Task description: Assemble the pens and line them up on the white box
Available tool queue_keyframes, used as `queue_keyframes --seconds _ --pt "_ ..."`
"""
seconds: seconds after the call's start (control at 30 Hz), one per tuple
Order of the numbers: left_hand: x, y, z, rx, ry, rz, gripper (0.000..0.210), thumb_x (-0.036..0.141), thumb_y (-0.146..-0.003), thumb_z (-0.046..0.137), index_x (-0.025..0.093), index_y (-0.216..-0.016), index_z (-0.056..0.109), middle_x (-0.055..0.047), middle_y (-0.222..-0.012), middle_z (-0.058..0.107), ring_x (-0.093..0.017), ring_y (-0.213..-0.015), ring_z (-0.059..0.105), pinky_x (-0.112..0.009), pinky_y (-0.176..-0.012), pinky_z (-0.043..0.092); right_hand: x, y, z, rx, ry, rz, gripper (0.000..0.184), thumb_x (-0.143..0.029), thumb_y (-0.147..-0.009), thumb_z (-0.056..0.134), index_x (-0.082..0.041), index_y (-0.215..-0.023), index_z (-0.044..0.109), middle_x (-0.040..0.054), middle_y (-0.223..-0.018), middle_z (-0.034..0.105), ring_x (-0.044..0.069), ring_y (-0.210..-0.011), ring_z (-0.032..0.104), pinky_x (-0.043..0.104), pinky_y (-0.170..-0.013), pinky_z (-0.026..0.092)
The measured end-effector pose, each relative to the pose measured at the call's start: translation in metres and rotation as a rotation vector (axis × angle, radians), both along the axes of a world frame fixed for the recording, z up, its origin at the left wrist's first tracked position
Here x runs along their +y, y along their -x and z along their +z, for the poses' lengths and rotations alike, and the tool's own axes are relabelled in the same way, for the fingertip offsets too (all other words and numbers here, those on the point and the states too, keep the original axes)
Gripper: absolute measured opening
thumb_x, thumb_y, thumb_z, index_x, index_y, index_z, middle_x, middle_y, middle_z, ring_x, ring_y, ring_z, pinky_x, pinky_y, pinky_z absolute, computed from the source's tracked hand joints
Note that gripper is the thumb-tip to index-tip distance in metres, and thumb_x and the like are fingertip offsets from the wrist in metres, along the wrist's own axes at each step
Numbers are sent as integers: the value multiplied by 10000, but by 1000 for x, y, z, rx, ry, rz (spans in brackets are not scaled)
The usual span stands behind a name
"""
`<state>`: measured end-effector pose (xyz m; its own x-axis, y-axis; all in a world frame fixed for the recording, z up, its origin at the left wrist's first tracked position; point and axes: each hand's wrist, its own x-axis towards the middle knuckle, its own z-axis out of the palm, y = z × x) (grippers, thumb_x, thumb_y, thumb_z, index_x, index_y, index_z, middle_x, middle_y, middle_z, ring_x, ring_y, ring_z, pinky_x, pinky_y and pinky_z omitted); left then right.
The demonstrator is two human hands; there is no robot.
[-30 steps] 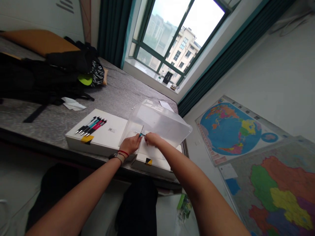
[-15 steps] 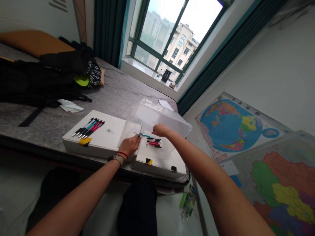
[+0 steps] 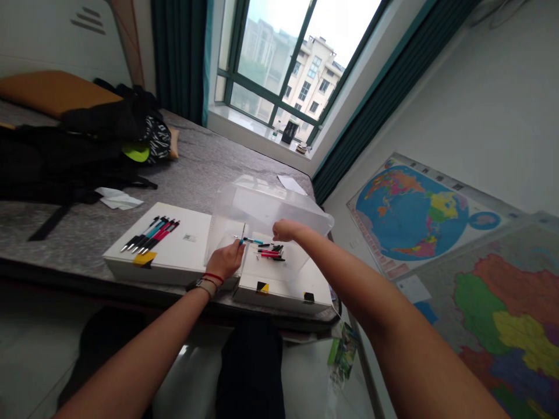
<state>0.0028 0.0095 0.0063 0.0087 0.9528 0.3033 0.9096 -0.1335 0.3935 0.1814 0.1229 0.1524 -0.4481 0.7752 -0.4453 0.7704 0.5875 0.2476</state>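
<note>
My left hand [image 3: 226,260], with a red cord and other bands on the wrist, is closed on a blue pen [image 3: 253,240] that points right. My right hand [image 3: 283,230] hovers just off the pen's right end, fingers closed; whatever they pinch is too small to make out. Below it, red and black pen parts [image 3: 271,254] lie in a clear plastic tray [image 3: 266,196] resting over two white boxes. Several assembled pens [image 3: 151,235], in black, blue and red, lie side by side on the left white box [image 3: 196,224].
The right white box [image 3: 286,294] bears yellow and black tape. All this stands on a grey mattress [image 3: 192,157] along its near edge. A crumpled tissue [image 3: 119,198] and black bags [image 3: 65,148] lie left. Wall maps [image 3: 410,209] hang right; a window is ahead.
The camera view has shifted slightly. My left hand keeps its hold on the blue pen, and my right hand stays near the pen's end, now slightly farther from it.
</note>
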Motion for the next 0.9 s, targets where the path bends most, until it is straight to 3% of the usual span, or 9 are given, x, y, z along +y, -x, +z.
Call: queue_keyframes --seconds 0.47,0.7,0.9 --pt "1 2 -6 15 -9 -5 460 433 -1016 190 175 -1060 569 -110 -801 706 -242 -738 687 -300 -610 413 5 -6 -28 -42 38 78 290 -177 -670 802 -162 -958 767 166 -1056 730 281 -918 698 333 -775 540" --pt "3 5 -3 12 14 -107 442 459 -1011 208 203 -1034 568 -84 -796 699 -236 -745 676 -296 -604 395 5 -5 -24 39 44 153 276 -213 -786 698 -200 -1057 747 143 -1060 728 272 -950 682 325 -778 512" --pt "3 6 5 -151 2 -100 411 494 -1002 265 219 -944 565 -47 -719 659 -218 -685 640 -287 -586 335 -2 5 -32 197 49 131 269 -312 -854 634 -238 -1097 720 99 -1054 731 235 -950 670 269 -753 469"
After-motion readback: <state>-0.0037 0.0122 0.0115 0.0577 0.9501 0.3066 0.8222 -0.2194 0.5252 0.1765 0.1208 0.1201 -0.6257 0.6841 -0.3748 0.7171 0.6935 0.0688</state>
